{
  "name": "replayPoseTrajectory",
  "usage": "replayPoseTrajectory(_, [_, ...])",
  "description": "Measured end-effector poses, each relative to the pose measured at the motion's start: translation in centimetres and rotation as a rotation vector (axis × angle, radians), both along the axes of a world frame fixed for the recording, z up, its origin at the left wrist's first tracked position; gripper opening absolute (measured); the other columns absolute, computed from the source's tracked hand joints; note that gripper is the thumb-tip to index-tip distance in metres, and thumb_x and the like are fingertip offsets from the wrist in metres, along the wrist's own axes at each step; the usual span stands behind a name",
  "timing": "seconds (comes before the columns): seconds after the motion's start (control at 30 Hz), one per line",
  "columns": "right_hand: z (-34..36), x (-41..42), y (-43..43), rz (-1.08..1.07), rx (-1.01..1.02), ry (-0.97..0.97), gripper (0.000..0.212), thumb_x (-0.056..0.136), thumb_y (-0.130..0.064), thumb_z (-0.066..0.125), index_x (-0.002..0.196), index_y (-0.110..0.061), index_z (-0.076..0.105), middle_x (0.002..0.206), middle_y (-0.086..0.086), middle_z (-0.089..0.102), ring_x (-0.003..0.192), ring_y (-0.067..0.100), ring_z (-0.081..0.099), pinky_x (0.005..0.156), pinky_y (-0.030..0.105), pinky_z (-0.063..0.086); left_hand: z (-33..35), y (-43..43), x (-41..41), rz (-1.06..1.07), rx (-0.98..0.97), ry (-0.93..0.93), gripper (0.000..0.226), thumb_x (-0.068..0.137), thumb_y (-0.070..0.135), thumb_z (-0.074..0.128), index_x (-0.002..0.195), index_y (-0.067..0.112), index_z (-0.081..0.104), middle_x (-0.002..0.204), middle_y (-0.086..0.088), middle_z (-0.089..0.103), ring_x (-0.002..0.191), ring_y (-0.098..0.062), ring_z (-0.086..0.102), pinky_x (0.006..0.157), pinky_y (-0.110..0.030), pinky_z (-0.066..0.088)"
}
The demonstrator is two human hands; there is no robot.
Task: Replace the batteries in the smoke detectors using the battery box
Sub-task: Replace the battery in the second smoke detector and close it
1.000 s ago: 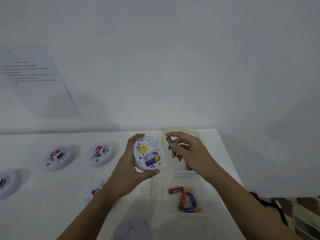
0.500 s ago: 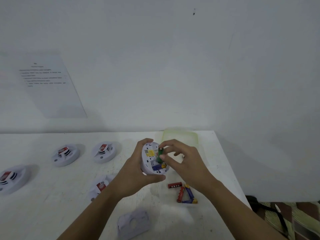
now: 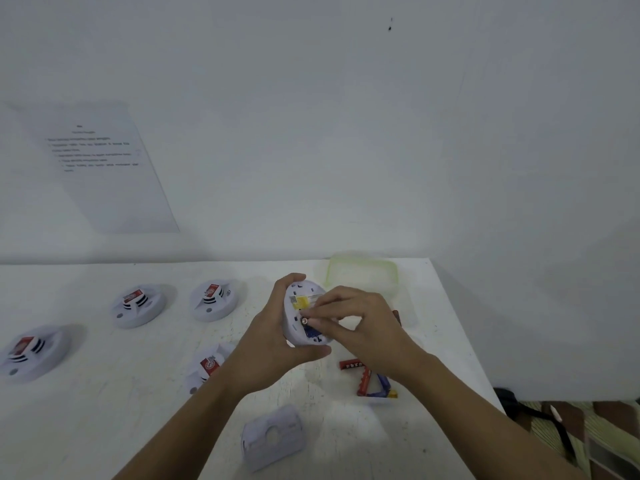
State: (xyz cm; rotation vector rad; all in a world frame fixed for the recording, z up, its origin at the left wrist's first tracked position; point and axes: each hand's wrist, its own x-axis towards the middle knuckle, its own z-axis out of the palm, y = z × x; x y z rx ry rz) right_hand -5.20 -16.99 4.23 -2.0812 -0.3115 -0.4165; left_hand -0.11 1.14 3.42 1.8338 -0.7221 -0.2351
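- While steadying for insertion, cupped smoke detector (image 3: pixel 300 317) back-up in left hand (image 3: pixel 273 344).
- Pinched battery (image 3: pixel 305 321) with right hand (image 3: pixel 363 327), pressing it into the compartment; spares at five o'clock.

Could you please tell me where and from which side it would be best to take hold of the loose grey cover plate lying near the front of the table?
Probably by its two long straight edges, coming from above. The grey rounded-rectangular plastic cover plate lies flat on the white table, apart from everything, so a pinching grip across its narrower width should lift it.
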Motion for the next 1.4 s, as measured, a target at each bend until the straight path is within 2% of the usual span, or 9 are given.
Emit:
replayPoseTrajectory(0.17, [0.6,0.2,-0.2,-0.189,0.2,0.166,0.033,0.067,-0.037,0.092,0.095,-0.026,0.079,0.093,-0.011,0.075,0.089,0.003,0.063,0.072,0.008,0.044,0.7,-0.1,-0.4,0.012,-0.013,-0.008,0.096,0.069,0.011,0.091,0.142,0.035,0.032,0.119,0.031,0.057,0.114,-0.003,0.062,0.089,-0.022,0.057])
replayPoseTrajectory(0.3, [0.7,0.2,-0.4,-0.264,0.259,0.336,0.058,0.061,-0.045,0.093,0.109,-0.035,0.062,0.101,-0.009,0.066,0.099,0.008,0.061,0.075,0.019,0.05,0.9,-0.3,-0.5,0.023,-0.007,-0.056,0.096,0.07,0.011,0.09,0.141,0.035,0.031,0.121,0.04,0.051,0.118,0.007,0.056,0.086,-0.014,0.053])
replayPoseTrajectory(0.4, [1.1,0.1,-0.4,-0.25,0.308,0.422,0.067,0.06,-0.044,0.094,0.115,-0.033,0.058,0.104,-0.009,0.068,0.094,0.008,0.068,0.072,0.021,0.059,0.7,-0.4,-0.3,0.009,-0.006,-0.051,0.098,0.07,0.013,0.09,0.143,0.037,0.029,0.125,0.038,0.051,0.122,0.003,0.055,0.092,-0.018,0.053])
replayPoseTrajectory(0.7, [1.0,0.4,-1.1,-0.263,0.273,0.443,0.055,0.055,-0.041,0.097,0.096,-0.024,0.065,0.087,-0.006,0.073,0.077,0.012,0.074,0.069,0.037,0.064,0.8,-0.9,0.2,-0.059,0.104,-0.106,0.094,0.07,0.034,0.089,0.135,0.056,0.026,0.128,0.04,0.048,0.126,0.006,0.05,0.093,-0.011,0.049])
replayPoseTrajectory(0.87, [1.4,0.3,-1.4,-0.197,0.3,0.417,0.054,0.057,-0.032,0.098,0.09,-0.011,0.061,0.081,-0.003,0.077,0.076,0.015,0.075,0.07,0.04,0.064,0.9,-0.5,0.3,-0.07,0.12,-0.116,0.095,0.072,0.035,0.088,0.143,0.047,0.026,0.135,0.034,0.047,0.131,0.004,0.047,0.105,-0.022,0.048])
replayPoseTrajectory(1.03, [1.6,0.4,-0.8,-0.14,0.365,0.394,0.044,0.064,-0.015,0.095,0.095,-0.003,0.067,0.082,0.006,0.078,0.075,0.021,0.076,0.067,0.035,0.062,1.0,0.8,-0.1,-0.021,0.103,-0.127,0.095,0.07,0.032,0.089,0.141,0.043,0.027,0.135,0.035,0.045,0.129,0.009,0.044,0.103,-0.015,0.047])
replayPoseTrajectory(1.17, [1.5,0.8,0.5,-0.091,0.421,0.423,0.02,0.082,-0.026,0.083,0.095,-0.014,0.075,0.084,0.003,0.078,0.078,0.014,0.074,0.068,0.028,0.057,1.3,3.1,-0.5,0.046,0.067,-0.151,0.098,0.066,0.032,0.09,0.139,0.041,0.026,0.127,0.049,0.039,0.126,0.013,0.045,0.092,-0.005,0.046])
replayPoseTrajectory(1.3, [0.7,0.6,2.7,-0.174,0.506,0.413,0.021,0.097,-0.031,0.065,0.095,-0.012,0.075,0.083,0.007,0.076,0.076,0.016,0.075,0.07,0.031,0.053,0.9,6.5,-0.6,0.126,0.024,-0.112,0.101,0.064,0.024,0.092,0.144,0.035,0.031,0.137,0.032,0.043,0.129,0.003,0.048,0.099,-0.021,0.052])
replayPoseTrajectory(1.4, [-1.0,0.2,4.2,-0.136,0.306,0.356,0.01,0.097,-0.021,0.065,0.092,-0.016,0.072,0.08,0.003,0.073,0.07,0.015,0.072,0.062,0.021,0.049,0.7,8.8,-0.8,0.164,-0.011,-0.072,0.1,0.062,0.019,0.09,0.143,0.033,0.034,0.14,0.017,0.048,0.129,-0.005,0.052,0.096,-0.025,0.055])
